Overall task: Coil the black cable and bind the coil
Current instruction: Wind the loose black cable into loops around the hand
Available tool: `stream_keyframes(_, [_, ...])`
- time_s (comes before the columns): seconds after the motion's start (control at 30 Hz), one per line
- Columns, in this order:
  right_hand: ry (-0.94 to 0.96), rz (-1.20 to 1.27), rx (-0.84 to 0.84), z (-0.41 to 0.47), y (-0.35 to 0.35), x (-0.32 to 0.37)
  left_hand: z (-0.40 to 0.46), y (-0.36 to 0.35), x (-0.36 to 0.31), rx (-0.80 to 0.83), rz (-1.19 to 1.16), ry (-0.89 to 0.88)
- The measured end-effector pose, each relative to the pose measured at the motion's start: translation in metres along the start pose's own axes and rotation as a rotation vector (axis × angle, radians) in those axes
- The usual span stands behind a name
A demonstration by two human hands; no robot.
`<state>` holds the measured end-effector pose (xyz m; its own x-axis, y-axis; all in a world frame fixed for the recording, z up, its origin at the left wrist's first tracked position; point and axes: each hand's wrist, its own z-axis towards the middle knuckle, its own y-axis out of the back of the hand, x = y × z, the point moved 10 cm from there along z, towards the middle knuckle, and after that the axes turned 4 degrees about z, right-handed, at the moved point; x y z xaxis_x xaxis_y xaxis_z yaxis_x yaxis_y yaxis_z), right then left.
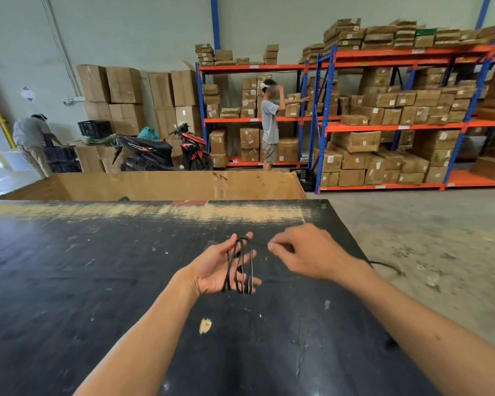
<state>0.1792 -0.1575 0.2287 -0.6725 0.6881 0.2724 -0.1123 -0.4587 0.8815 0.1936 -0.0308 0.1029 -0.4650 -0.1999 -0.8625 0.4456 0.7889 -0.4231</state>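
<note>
Several loops of the black cable [242, 265] are wound around the fingers of my left hand [220, 265], which is held palm-up above the black table [97, 267]. My right hand [303, 252] is just to the right of it, with thumb and fingers pinched on the cable's running strand. That strand goes from the loops to the pinch. A further length of the cable trails off the table's right edge onto the floor behind my right forearm.
A large open cardboard box [155, 185] stands against the table's far edge. Behind it are a parked motorcycle [166, 151], stacked cartons and orange-blue racks [397, 127] full of boxes. Two people [270, 124] work in the background. Concrete floor lies to the right.
</note>
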Motion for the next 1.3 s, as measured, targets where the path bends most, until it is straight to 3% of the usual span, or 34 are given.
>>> stream_keyframes(0.2, [-0.147,0.465,0.079,-0.055,-0.081,-0.003,-0.011,0.006,-0.041,-0.023,-0.123,-0.171])
stream_keyframes(0.3, [-0.271,0.783,0.116,-0.072,-0.112,-0.010,-0.010,-0.009,-0.055,0.040,-0.156,-0.225])
stream_keyframes(0.4, [-0.302,0.897,0.220,-0.077,-0.130,-0.014,-0.011,-0.035,-0.058,0.151,-0.124,-0.219])
stream_keyframes(0.5, [-0.301,0.777,0.303,-0.070,-0.130,-0.028,-0.014,-0.065,-0.043,0.306,-0.056,-0.137])
stream_keyframes(0.6, [-0.344,0.414,0.313,-0.052,-0.109,-0.053,-0.018,-0.093,-0.010,0.464,0.040,0.024])
stream_keyframes(0.7, [-0.287,0.037,0.299,-0.025,-0.070,-0.068,-0.019,-0.100,0.025,0.505,0.173,0.189])
stream_keyframes(0.83, [-0.134,-0.213,0.281,0.012,-0.023,-0.063,-0.015,-0.075,0.051,0.360,0.236,0.320])
stream_keyframes(0.97, [-0.041,-0.250,0.167,0.037,0.017,-0.041,-0.001,-0.047,0.054,0.184,0.254,0.280])
stream_keyframes(1.17, [-0.020,0.116,-0.008,0.016,0.020,-0.020,0.005,-0.001,0.001,-0.078,-0.053,-0.059])
stream_keyframes(1.3, [-0.072,0.438,0.035,-0.016,-0.036,-0.019,-0.001,-0.003,-0.037,-0.040,-0.137,-0.220])
